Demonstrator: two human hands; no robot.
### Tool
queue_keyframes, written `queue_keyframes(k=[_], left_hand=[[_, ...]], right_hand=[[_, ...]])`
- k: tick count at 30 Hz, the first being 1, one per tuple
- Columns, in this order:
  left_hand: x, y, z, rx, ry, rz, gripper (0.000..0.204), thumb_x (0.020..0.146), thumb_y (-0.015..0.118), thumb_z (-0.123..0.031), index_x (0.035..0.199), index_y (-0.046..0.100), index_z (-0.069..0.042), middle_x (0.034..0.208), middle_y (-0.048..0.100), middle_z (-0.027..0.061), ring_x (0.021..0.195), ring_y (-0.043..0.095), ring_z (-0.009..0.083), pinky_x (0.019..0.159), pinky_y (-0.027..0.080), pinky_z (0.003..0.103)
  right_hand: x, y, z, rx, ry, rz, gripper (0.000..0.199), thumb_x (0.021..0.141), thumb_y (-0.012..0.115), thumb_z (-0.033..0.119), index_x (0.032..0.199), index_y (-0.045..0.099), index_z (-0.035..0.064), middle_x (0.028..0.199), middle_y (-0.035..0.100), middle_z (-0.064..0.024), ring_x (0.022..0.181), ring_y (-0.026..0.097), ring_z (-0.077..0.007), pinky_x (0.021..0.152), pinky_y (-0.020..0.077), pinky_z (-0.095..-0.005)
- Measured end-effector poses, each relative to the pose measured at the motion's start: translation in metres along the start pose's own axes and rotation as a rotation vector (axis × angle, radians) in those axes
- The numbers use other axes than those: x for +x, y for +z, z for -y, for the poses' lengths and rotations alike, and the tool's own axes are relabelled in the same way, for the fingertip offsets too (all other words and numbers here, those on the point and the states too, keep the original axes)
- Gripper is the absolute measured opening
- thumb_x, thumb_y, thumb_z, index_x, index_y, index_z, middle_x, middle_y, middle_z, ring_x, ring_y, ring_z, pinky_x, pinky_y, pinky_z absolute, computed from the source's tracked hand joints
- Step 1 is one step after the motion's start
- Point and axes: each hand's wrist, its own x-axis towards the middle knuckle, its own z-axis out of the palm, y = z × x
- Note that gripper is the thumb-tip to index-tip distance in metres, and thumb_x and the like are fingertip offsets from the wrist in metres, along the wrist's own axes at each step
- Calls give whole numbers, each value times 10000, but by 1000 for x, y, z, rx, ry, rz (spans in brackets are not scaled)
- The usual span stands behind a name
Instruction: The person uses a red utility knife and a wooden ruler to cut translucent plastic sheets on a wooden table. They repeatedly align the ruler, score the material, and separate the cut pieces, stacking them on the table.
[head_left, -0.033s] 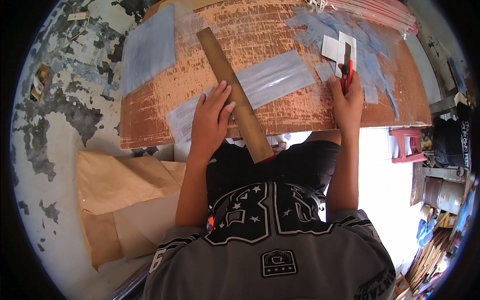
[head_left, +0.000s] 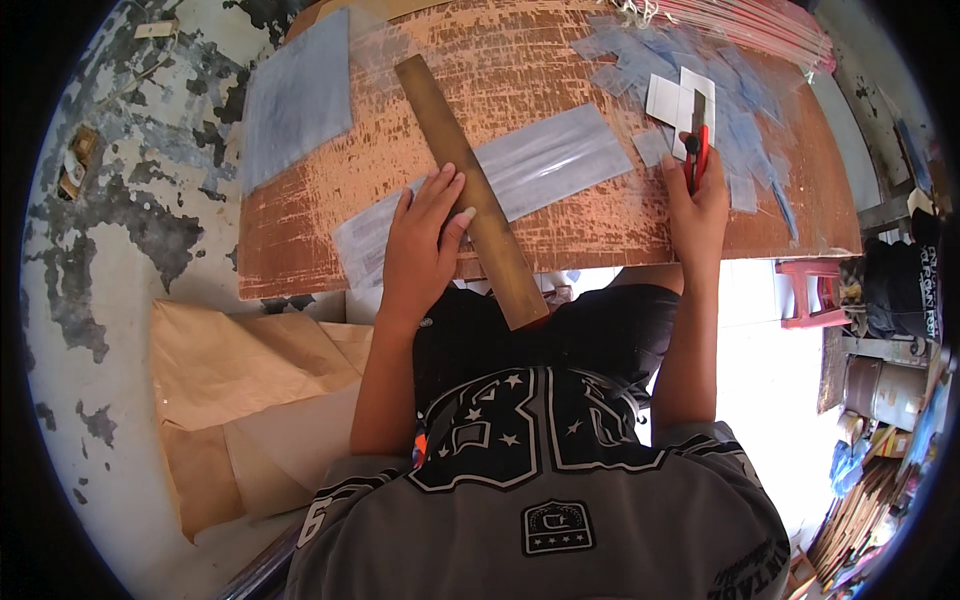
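Note:
A long flat brown straightedge [head_left: 490, 222] lies slantwise over a strip of clear bluish plastic film [head_left: 565, 158], its near end jutting past the table edge. My left hand [head_left: 420, 250] rests on the film with fingers stretched out, the fingertips and thumb touching the straightedge's left side. On the right, my right hand [head_left: 700, 215] is closed round a red and black utility knife [head_left: 702, 158]. Its blade is out, pointing away from me over white cards [head_left: 665, 98]. The knife is apart from the film strip.
The worn brown table [head_left: 380, 130] carries a stack of bluish plastic sheets [head_left: 298, 105] at far left. Small plastic pieces [head_left: 740, 130] lie scattered at right, below a pink-red bundle [head_left: 760, 30]. Brown paper [head_left: 250, 370] sits at lower left. A red stool [head_left: 808, 293] stands at right.

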Motion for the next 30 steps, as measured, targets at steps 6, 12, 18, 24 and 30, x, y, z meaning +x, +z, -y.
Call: queue_keyframes(k=[6,12,18,24,30], left_hand=[[0,1,-1,55,27,-12,535,1071,694,-285,1556,620,-71,1639,583,140,1544,512,350,1289,337,566],[1,-2,-5,47,9,14,531,1069,690,-258,1558,619,-63,1645,575,151,1548,509,358,1293,332,568],[2,-4,-5,39,-18,39,541,1055,696,-242,1559,622,-60,1654,567,156,1553,506,359,1295,326,567],[3,-5,-5,44,-25,51,550,1043,705,-230,1561,622,-64,1651,570,154,1559,502,353,1294,326,566],[3,-6,-6,59,-36,69,562,1038,718,-243,1564,619,-71,1656,565,150,1563,500,343,1293,328,567]], right_hand=[[-1,-2,-2,3,6,-2,428,1060,741,235,1425,658,27,933,622,-39,873,596,-162,843,511,-331],[-1,-2,-1,-32,46,-4,412,1066,740,238,1423,663,49,936,612,-14,886,576,-135,847,495,-309],[-1,1,0,15,39,-5,405,1075,733,240,1422,656,46,955,609,7,891,554,-110,850,473,-286],[-1,2,4,25,38,-3,403,1081,721,232,1416,647,20,981,613,-2,893,538,-106,854,456,-278],[-1,-3,8,-8,117,52,409,1092,704,214,1437,628,7,1060,661,-38,949,579,-120,902,474,-294]])
